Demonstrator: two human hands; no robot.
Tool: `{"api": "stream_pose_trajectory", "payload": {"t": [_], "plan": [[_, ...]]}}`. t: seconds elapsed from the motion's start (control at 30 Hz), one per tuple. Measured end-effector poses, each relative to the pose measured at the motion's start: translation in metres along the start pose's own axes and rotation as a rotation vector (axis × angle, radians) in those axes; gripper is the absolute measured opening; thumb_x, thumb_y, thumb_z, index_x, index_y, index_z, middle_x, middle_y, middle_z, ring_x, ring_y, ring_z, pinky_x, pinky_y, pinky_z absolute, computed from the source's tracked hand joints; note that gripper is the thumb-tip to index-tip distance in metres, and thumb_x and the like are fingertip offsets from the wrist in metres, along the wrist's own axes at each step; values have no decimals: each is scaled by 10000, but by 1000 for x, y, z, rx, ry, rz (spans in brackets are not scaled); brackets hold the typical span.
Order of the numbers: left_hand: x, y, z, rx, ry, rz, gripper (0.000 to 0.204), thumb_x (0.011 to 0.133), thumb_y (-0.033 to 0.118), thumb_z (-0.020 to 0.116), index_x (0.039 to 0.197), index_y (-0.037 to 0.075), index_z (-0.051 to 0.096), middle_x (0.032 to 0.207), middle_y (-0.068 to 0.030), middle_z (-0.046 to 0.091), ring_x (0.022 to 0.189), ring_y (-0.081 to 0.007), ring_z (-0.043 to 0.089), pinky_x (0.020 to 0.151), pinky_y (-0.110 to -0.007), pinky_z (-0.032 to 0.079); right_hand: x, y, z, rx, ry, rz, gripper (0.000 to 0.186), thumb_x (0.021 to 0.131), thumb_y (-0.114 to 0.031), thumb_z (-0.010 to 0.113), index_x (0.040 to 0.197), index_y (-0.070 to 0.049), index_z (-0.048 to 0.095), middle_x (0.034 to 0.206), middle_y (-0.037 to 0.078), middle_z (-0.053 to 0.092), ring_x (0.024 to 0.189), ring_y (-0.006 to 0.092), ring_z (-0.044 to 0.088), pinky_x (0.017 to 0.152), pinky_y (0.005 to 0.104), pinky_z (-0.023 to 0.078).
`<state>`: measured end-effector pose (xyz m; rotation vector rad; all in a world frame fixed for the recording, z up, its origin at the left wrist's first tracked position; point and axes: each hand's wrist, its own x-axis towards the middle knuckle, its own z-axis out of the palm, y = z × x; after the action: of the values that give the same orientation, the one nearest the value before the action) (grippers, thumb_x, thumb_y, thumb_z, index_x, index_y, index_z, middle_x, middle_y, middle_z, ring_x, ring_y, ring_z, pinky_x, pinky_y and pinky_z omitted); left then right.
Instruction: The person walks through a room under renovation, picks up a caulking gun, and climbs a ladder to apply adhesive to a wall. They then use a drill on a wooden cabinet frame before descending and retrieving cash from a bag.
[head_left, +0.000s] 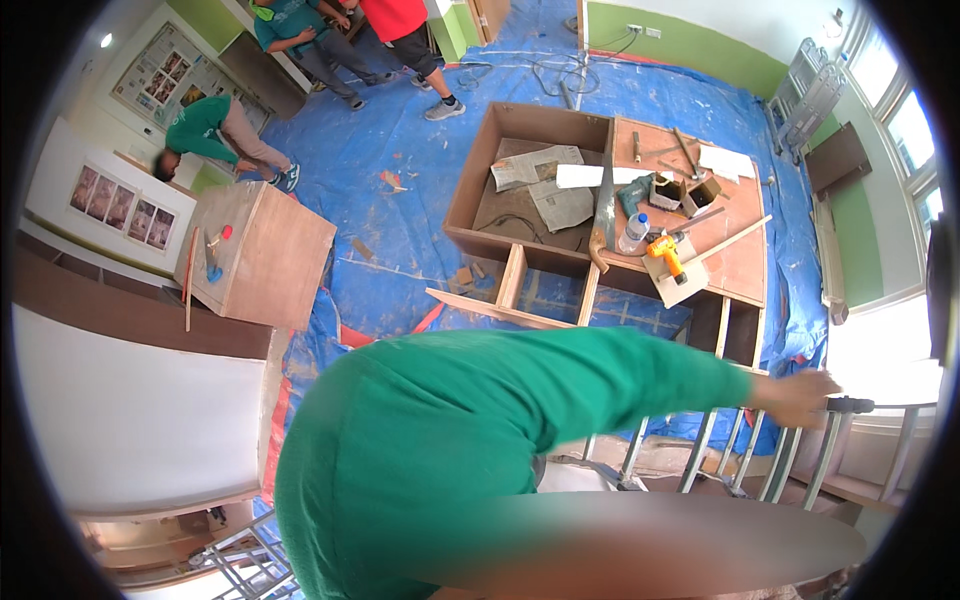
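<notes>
- Right hand (800,397), at end of a green-sleeved arm stretched out to the right, rests on top of a grey metal stepladder (760,470); fingers laid over the top rail beside a black knob-like end. How tight it grips: can't tell.
- Left hand: not in view; lower part of the picture is blurred out.
- Stepladder sits at lower right, its rungs running down beneath the hand, just by the bright window wall.
- Below, on blue plastic floor sheeting (400,200), lies a big open brown plywood cabinet carcass (530,190) w/ newspaper sheets inside.
- On the cabinet's flat panel: orange-and-black cordless drill (665,252), clear plastic water bottle (633,233) just beside it, handsaw w/ wooden handle (602,225), loose wood strips.
- Left: smaller closed plywood box cabinet (260,255) w/ small tools on top.
- Far left, a person in green top (205,130) bends over near the wall; two more people stand at top, well apart from the ladder.
</notes>
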<state>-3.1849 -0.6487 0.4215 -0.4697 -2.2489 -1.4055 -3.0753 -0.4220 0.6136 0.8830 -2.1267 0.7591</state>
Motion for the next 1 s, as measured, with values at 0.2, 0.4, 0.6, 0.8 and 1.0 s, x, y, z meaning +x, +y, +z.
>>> {"api": "stream_pose_trajectory", "payload": {"t": [0.2, 0.4, 0.6, 0.8, 1.0], "plan": [[-332, -26, -149, -491, -182, -733, 746, 1044, 559, 525, 1517, -11, 439, 1452, -200, 547, 1298, -284, 545, 1122, -401, 426, -85, -81, 82, 426, -505, 202, 408, 943, -106, 594, 1320, 49, 566, 1257, 222, 626, 1180, 391, 591, 1041, 482, 438], [-616, -36, -318, -32, -149, -997, 734, 1027, 577, 543, 1556, 89, 402, 1453, -158, 576, 1337, -295, 564, 1112, -490, 440, -181, -200, 192, 363, -749, -144, 431, 779, 20, 623, 1207, 27, 581, 1167, 220, 611, 1125, 432, 572, 1001, 487, 431], [-703, 66, -382, -564, 434, -1193, 496, 1055, 397, 564, 1394, 36, 583, 1323, -133, 659, 1243, -228, 613, 997, -403, 504, -243, -299, 239, 337, -978, -279, 541, 705, -104, 785, 1219, -81, 616, 1253, 159, 621, 1230, 385, 569, 931, 508, 474], [-844, 43, -334, 4, 138, -1336, 564, 1017, 397, 617, 1421, 7, 561, 1332, -220, 668, 1211, -343, 657, 1018, -425, 507, -248, -346, 252, 280, -1223, -169, 516, 690, -25, 735, 1179, -68, 576, 1121, 142, 608, 1157, 376, 576, 902, 519, 476], [-912, 55, -298, 88, -111, -1594, 606, 1023, 439, 612, 1427, -8, 544, 1384, -252, 626, 1278, -372, 617, 1065, -446, 481, -264, -304, 268, 286, -990, -90, 557, 662, 19, 757, 1184, -31, 567, 1165, 161, 595, 1179, 407, 553, 917, 520, 475]]}}
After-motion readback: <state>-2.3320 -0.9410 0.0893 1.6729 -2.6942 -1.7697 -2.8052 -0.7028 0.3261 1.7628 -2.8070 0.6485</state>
